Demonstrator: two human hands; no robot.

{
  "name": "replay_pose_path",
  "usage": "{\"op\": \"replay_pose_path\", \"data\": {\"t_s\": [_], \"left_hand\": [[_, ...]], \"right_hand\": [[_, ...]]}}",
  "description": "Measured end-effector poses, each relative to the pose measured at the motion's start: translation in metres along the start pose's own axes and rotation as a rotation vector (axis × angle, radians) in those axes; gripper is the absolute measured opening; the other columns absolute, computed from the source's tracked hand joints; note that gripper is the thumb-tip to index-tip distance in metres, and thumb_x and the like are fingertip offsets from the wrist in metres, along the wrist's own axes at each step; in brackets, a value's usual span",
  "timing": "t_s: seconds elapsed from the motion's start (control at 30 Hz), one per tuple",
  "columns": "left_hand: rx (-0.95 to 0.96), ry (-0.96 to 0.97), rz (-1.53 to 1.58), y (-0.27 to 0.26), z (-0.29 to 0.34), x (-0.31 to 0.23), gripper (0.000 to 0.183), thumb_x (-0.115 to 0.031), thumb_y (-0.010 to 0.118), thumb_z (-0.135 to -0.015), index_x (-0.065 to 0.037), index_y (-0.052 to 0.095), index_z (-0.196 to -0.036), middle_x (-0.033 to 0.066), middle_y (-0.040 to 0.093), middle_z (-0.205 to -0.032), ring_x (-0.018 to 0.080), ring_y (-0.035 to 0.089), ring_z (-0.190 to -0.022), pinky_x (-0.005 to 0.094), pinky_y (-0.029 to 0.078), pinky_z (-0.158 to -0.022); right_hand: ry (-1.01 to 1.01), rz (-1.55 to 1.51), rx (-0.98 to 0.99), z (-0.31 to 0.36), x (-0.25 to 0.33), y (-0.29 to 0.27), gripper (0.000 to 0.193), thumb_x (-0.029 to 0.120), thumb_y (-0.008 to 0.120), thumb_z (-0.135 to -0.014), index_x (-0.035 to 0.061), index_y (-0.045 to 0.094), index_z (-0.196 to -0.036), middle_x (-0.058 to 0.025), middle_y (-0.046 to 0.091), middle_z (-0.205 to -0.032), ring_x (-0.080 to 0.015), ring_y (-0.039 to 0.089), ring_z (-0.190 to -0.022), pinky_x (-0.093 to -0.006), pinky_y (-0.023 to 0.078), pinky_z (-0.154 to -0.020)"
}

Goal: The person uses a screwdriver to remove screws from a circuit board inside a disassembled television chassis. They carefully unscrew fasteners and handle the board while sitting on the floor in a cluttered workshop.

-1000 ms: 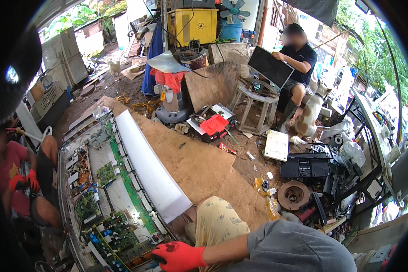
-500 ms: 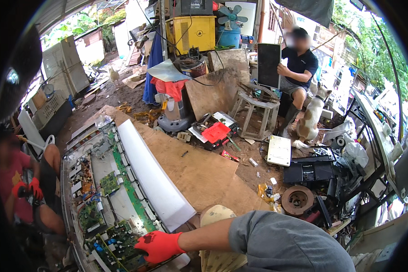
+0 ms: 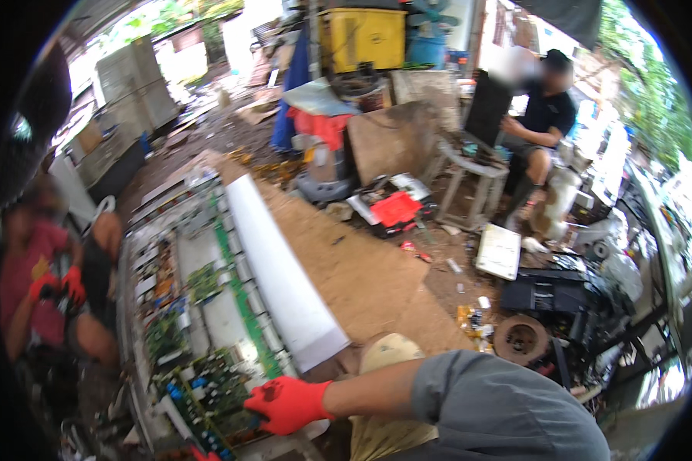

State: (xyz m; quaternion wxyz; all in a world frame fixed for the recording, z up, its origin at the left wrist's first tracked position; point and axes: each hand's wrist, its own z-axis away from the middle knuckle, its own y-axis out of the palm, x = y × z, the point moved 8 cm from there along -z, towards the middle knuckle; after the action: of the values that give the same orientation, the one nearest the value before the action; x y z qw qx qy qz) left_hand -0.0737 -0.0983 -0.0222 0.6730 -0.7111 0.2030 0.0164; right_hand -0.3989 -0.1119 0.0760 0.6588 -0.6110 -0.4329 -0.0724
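My right hand (image 3: 288, 403), in a red glove, reaches over the near right corner of a large opened flat panel. Its fingers are curled together above the edge of a dark green circuit board (image 3: 221, 388); what is between them is hidden. Of my left hand (image 3: 204, 455), only a bit of red glove shows at the lower edge, beside the board's near end. The panel's metal frame (image 3: 134, 384) carries several circuit boards, among them a small green board (image 3: 204, 283) and a long green strip (image 3: 246, 315). Blue and white parts stand on the nearest board.
Right of the panel, a long white sheet (image 3: 281, 276) lies on brown plywood (image 3: 354, 269). A person in red gloves (image 3: 46, 284) sits at the left; another person (image 3: 546, 115) holds a dark panel behind a wooden stool (image 3: 469, 169). A dog (image 3: 557, 203) and scrap, including a rusty disc (image 3: 520, 339), are at right.
The view has swung left, so the scene sits farther right and is blurred. A bit of red glove now shows at the lower edge. My right hand stays near the same panel corner.
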Motion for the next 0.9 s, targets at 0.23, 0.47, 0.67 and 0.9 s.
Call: {"op": "replay_pose_path", "data": {"t_s": [0.23, 0.47, 0.67, 0.9], "left_hand": [[-0.104, 0.268, -0.552, -0.037, 0.005, -0.075, 0.044, -0.019, 0.05, -0.105, 0.009, 0.051, -0.138, 0.0276, 0.068, -0.116, 0.0367, 0.066, -0.079, 0.042, 0.055, -0.065], [-0.024, 0.173, -0.356, -0.035, -0.006, -0.077, 0.05, -0.023, 0.051, -0.105, 0.011, 0.049, -0.141, 0.0291, 0.069, -0.111, 0.0369, 0.067, -0.083, 0.0436, 0.054, -0.067], [0.139, -0.134, -0.09, -0.035, -0.007, -0.063, 0.05, -0.022, 0.053, -0.103, 0.009, 0.048, -0.142, 0.0314, 0.068, -0.109, 0.0387, 0.067, -0.086, 0.0441, 0.053, -0.077], [0.077, 0.198, -0.493, 0.012, -0.01, 0.004, 0.051, -0.017, 0.064, -0.094, 0.007, 0.051, -0.138, 0.0313, 0.062, -0.124, 0.0387, 0.065, -0.098, 0.0446, 0.053, -0.086]], "right_hand": [[0.026, -0.001, 0.104, 0.003, 0.005, -0.003, 0.036, 0.03, 0.063, -0.087, 0.0039, 0.061, -0.111, -0.0187, 0.065, -0.106, -0.0378, 0.066, -0.103, -0.0477, 0.054, -0.088], [0.002, 0.041, 0.092, 0.005, -0.001, 0.007, 0.037, 0.031, 0.061, -0.086, 0.0046, 0.06, -0.112, -0.0169, 0.065, -0.105, -0.0363, 0.067, -0.102, -0.0471, 0.054, -0.086], [-0.061, 0.045, -0.001, 0.003, 0.0, 0.005, 0.037, 0.029, 0.063, -0.081, 0.0037, 0.063, -0.108, -0.0178, 0.067, -0.101, -0.0376, 0.067, -0.1, -0.048, 0.054, -0.085], [-0.077, 0.027, 0.012, -0.001, -0.01, 0.013, 0.036, 0.03, 0.067, -0.08, 0.0055, 0.062, -0.105, -0.0166, 0.064, -0.1, -0.0373, 0.066, -0.095, -0.048, 0.054, -0.079]]}}
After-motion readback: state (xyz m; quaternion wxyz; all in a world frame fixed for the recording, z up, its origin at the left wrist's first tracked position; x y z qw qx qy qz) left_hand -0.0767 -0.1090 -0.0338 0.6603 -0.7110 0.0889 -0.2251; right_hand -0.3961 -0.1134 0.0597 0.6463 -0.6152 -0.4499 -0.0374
